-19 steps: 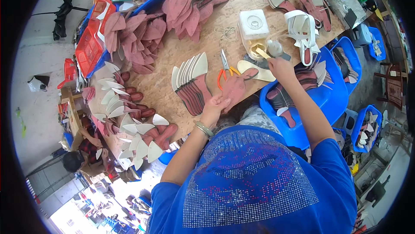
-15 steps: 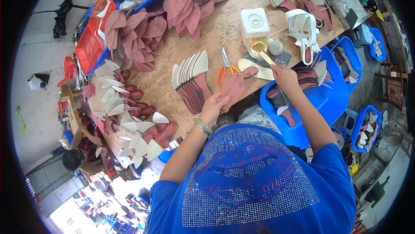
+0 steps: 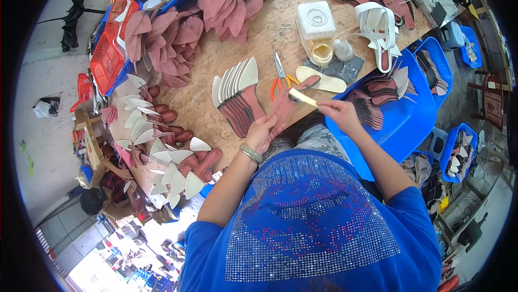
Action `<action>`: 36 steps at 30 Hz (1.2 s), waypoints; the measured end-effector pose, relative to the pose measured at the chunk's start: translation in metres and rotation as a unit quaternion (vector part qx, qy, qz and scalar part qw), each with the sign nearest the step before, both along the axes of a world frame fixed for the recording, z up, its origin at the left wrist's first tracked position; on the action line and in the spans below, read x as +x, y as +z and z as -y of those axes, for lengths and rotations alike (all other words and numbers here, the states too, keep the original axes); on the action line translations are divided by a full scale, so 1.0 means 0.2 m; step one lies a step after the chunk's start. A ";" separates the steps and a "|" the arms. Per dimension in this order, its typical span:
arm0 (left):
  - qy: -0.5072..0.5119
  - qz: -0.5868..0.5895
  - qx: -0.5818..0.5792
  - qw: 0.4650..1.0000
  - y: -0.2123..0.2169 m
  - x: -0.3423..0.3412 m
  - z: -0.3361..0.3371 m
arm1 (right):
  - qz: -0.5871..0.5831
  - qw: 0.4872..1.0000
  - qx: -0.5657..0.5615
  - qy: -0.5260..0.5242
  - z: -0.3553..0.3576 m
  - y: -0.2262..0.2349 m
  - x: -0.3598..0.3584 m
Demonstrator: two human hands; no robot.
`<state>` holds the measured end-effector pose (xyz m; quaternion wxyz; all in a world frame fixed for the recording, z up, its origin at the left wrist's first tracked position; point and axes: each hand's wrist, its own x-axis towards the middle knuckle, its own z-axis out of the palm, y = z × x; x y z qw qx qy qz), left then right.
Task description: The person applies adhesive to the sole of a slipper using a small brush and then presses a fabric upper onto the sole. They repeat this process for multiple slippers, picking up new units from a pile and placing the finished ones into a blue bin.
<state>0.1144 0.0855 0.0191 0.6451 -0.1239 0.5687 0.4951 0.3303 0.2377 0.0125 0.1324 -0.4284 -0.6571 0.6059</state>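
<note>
My left hand [image 3: 263, 134] grips one end of a dull red insole [image 3: 283, 111], held over the near table edge. In my right hand [image 3: 342, 116] is a brush [image 3: 305, 99] with a pale flat handle. Its dark bristles lie on the insole, partly hiding it. Just beyond is a cream insole [image 3: 324, 80] lying flat. Orange-handled pliers [image 3: 278, 72] rest left of that. An open jar with a yellowish rim [image 3: 322, 53] stands beside a white foam block [image 3: 315, 18]. Left of my left hand sits a fanned row of red insoles with cream tips [image 3: 240, 100].
Heaped red insoles [image 3: 229, 3] cover the far left of the table. More cream-tipped pieces [image 3: 175, 157] line its left edge. White straps [image 3: 376, 28] stand at the right. Blue tubs [image 3: 402, 122] with insoles are right of the table. Another person [image 3: 110, 187] sits at the far left.
The brush has come from the jar down to the insole, with my right hand moving left and nearer. My left hand has moved slightly left and keeps its hold.
</note>
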 end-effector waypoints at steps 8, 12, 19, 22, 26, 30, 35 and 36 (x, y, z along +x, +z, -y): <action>0.026 0.026 0.001 0.999 -0.09 -0.07 0.04 | 0.124 0.986 0.084 -0.073 -0.07 -0.17 0.05; -0.017 -0.049 0.001 0.999 -0.12 -0.13 0.03 | 0.154 0.980 0.086 -0.090 -0.13 -0.20 0.08; -0.219 -0.267 0.063 0.936 -0.08 -0.20 -0.05 | 0.185 0.964 0.175 -0.070 -0.22 -0.33 -0.04; -0.248 -0.333 0.051 0.908 -0.05 -0.19 -0.06 | 0.164 0.975 0.147 -0.034 -0.21 -0.16 -0.14; -0.226 -0.330 0.046 0.915 -0.05 -0.16 -0.06 | 0.065 0.990 0.120 0.014 -0.11 -0.02 -0.17; -0.258 -0.429 0.061 0.863 -0.12 -0.15 0.00 | 0.013 0.987 0.141 0.081 -0.03 0.08 -0.23; -0.237 -0.417 0.033 0.877 -0.04 -0.09 -0.02 | 0.058 0.985 0.145 0.075 -0.06 0.07 -0.23; -0.235 -0.430 0.045 0.870 -0.08 -0.09 0.01 | 0.076 0.988 0.118 0.065 -0.09 0.09 -0.22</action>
